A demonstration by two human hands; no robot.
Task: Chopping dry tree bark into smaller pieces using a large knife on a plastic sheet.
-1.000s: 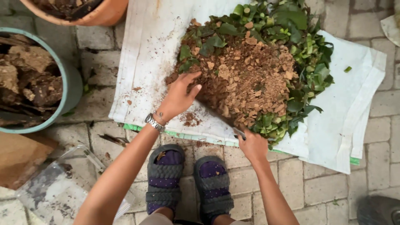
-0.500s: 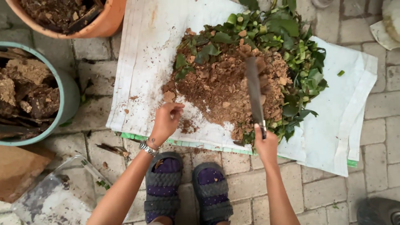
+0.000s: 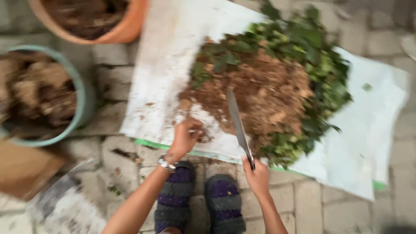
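From the head view, blurred by motion: the right hand is gripped around the handle of a long knife, its blade laid over the near-left side of the heap on the white sheet. The left hand, fingers curled, rests at the sheet's near edge by loose crumbs; whether it holds anything I cannot tell. Brown crumble sits on the chopped greens, only partly blended, so much mixing looks left. Two tubs stand off the sheet's left edge.
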